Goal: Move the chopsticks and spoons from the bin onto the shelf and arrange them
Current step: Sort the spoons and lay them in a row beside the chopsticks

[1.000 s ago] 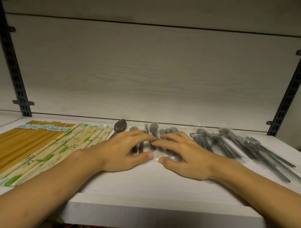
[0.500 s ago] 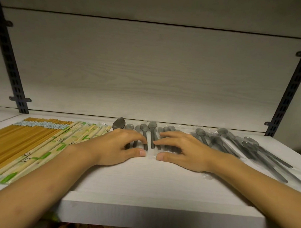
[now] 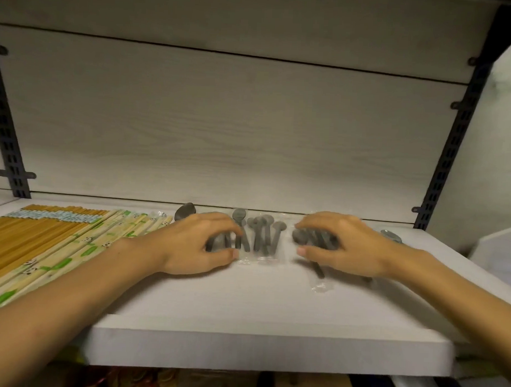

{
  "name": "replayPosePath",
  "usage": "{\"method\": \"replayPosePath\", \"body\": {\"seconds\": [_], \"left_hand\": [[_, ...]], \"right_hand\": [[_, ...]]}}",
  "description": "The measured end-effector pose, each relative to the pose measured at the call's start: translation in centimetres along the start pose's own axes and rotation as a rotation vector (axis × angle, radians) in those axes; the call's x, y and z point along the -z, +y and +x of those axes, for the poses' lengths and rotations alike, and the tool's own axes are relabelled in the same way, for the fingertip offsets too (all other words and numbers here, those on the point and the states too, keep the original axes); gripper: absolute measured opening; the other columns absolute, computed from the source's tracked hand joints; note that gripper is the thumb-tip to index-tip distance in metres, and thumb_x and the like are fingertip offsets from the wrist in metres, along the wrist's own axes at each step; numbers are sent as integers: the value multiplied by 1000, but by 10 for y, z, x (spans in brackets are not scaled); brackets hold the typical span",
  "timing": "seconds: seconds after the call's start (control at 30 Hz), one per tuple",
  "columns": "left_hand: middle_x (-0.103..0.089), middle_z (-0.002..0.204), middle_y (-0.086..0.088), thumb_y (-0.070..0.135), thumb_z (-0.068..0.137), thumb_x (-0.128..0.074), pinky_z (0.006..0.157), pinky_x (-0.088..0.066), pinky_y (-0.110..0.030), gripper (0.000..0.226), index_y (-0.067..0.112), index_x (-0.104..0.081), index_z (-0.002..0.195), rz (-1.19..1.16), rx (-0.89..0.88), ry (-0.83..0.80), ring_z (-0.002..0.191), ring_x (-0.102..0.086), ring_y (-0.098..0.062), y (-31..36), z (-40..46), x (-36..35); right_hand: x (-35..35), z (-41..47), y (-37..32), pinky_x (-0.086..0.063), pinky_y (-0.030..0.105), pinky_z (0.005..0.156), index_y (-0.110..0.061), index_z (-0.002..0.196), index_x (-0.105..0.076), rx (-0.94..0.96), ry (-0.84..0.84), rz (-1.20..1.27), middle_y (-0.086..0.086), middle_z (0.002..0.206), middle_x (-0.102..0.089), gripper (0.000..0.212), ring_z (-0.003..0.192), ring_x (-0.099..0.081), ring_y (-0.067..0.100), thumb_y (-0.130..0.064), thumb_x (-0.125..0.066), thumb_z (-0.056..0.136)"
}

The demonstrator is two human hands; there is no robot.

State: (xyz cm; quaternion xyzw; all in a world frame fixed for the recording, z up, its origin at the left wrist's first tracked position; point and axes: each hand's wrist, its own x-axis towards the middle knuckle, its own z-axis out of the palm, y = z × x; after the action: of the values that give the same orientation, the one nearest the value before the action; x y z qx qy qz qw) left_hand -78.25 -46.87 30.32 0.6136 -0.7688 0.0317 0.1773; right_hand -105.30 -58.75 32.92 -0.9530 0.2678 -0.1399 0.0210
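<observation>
Grey spoons in clear wrappers (image 3: 264, 234) lie in a small bundle at the middle back of the white shelf (image 3: 268, 303). My left hand (image 3: 197, 245) curls over more wrapped spoons just left of that bundle, thumb and fingers closed round them. My right hand (image 3: 345, 245) grips another bunch of wrapped spoons to the right; one handle and wrapper tail stick out below the thumb. Yellow chopsticks (image 3: 27, 234) and panda-printed wrapped chopsticks (image 3: 102, 240) lie in rows on the shelf's left part. The bin is out of view.
A loose spoon (image 3: 185, 211) lies at the back behind my left hand, another spoon (image 3: 391, 235) beyond my right wrist. Dark slotted uprights (image 3: 450, 148) flank the shelf. The wooden back panel (image 3: 236, 134) stands close behind the spoons.
My hands, which met over the middle spoons, have parted. The right hand moved right onto the right-hand spoons and gathered them; the left hand stays by the left ones.
</observation>
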Motion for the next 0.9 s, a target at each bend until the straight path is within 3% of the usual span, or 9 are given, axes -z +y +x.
{"method": "replayPosePath", "body": {"seconds": [0.07,0.17,0.33,0.47,0.57,0.63,0.73,0.8,0.9], "left_hand": [[-51,131,18,67,82,-40,104,-37,-27,57,34,-54,127,18,-15,-21,122,-46,-3,11,11,-1],[-46,140,12,58,90,-47,108,-34,-30,52,30,-49,134,31,-59,-70,130,-41,-9,31,34,-8],[-38,149,11,54,94,-44,110,-21,-20,54,30,-40,143,12,-140,-159,138,-30,-8,64,57,-25],[-45,143,13,70,87,-39,111,-30,-32,64,32,-45,138,43,-144,-178,133,-37,-7,74,62,-34],[-49,137,13,82,79,-32,108,-35,-39,74,35,-46,134,77,-103,-203,129,-42,-10,75,67,-38],[-46,141,10,73,85,-37,110,-33,-39,67,33,-44,137,89,-88,-176,133,-39,-13,75,73,-36],[-39,148,10,45,97,-44,113,-27,-34,49,30,-39,143,99,-73,-128,139,-30,-13,71,79,-34],[-40,147,11,34,99,-42,111,-30,-36,45,32,-37,144,98,-55,-148,138,-31,-14,69,81,-36],[-43,145,11,43,100,-36,108,-35,-40,45,35,-37,144,91,-47,-146,135,-37,-15,74,83,-41]], "right_hand": [[7,-21,16,-36,21,97,-38,131,-53,-74,-30,-48,-12,128,-54,56,120,-49,11,-66,-52,83],[5,-41,28,-30,31,110,-44,143,-35,-197,-174,-133,-10,146,-35,77,136,-33,15,-81,-40,76],[-15,-38,33,-23,43,117,-46,146,-27,-172,-194,-65,-12,154,-25,86,143,-21,17,-90,-28,72],[-21,-24,32,-29,43,109,-49,140,-38,-177,-81,-173,-15,151,-35,65,132,-33,24,-79,-29,82],[-26,-14,35,-32,45,106,-43,140,-43,-166,-30,-209,-12,148,-40,70,128,-39,27,-77,-21,83],[-28,-12,42,-31,46,107,-42,142,-39,-148,-36,-148,-13,149,-39,75,129,-37,25,-80,-17,81],[-22,-19,52,-31,41,112,-41,144,-35,-124,-29,47,-18,146,-39,76,133,-34,16,-82,-31,79],[-17,-24,60,-34,35,110,-40,142,-38,-117,-9,53,-17,140,-44,72,131,-38,12,-79,-38,80],[-16,-24,67,-39,33,101,-32,134,-48,-172,44,-17,-9,132,-52,42,125,-46,14,-45,-43,94]]}}
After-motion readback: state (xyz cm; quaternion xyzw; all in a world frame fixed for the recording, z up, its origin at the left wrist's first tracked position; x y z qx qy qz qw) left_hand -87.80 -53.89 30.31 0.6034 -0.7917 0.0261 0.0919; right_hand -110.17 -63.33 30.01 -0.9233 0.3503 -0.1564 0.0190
